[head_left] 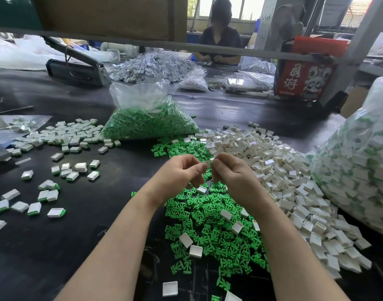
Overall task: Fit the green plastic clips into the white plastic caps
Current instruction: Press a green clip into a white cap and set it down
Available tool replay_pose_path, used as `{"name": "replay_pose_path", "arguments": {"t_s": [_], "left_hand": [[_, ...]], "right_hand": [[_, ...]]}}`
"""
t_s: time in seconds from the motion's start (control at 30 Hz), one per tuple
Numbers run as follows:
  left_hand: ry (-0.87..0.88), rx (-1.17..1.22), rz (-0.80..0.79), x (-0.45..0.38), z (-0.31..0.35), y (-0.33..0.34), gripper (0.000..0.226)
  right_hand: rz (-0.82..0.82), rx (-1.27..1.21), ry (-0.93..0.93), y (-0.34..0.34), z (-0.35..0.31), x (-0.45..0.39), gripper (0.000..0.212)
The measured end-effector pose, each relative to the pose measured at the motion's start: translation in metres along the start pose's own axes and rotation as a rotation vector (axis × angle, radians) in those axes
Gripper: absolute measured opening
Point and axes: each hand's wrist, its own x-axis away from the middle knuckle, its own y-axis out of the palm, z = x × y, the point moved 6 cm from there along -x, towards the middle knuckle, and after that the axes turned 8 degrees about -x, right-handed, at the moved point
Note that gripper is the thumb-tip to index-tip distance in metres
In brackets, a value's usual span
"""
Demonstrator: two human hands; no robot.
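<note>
My left hand point(182, 171) and my right hand point(232, 172) meet above the middle of the table, fingertips together, pinching one white cap point(208, 164) between them. Whether a green clip sits in it I cannot tell. Below the hands lies a spread of loose green clips point(210, 224) with a few white caps on top. A big heap of empty white caps point(284, 177) lies to the right. Finished caps with green edges point(56, 170) are scattered on the left.
A clear bag of green clips point(147, 118) stands behind the hands. A large bag of finished pieces point(357, 166) fills the right edge. The black table point(99, 192) carries a sealer machine point(77, 68) at the back left. Across it sits another person point(218, 38).
</note>
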Motion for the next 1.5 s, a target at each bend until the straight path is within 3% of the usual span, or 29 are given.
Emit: {"name": "replay_pose_path", "arguments": {"t_s": [0.13, 0.57, 0.93, 1.23, 1.4, 1.5], "left_hand": [[0.033, -0.018, -0.132, 0.005, 0.004, 0.013, 0.032], [0.059, 0.010, -0.164, 0.003, 0.002, 0.018, 0.022], [0.068, 0.047, -0.227, 0.005, 0.003, 0.021, 0.019], [0.070, 0.108, -0.267, 0.006, 0.003, 0.022, 0.019], [0.102, 0.167, -0.210, 0.006, 0.009, 0.020, 0.019], [0.088, 0.087, -0.135, 0.004, 0.005, 0.018, 0.024]], "right_hand": [[-0.027, 0.009, 0.021, 0.005, 0.002, 0.001, 0.028], [-0.065, 0.122, -0.008, 0.011, -0.002, 0.003, 0.037], [-0.168, -0.187, 0.092, 0.014, 0.007, 0.003, 0.037], [-0.242, -0.226, 0.115, 0.016, 0.006, 0.006, 0.032], [-0.164, -0.142, 0.014, 0.018, 0.001, 0.005, 0.040], [-0.096, 0.053, -0.064, 0.018, -0.006, 0.005, 0.039]]}}
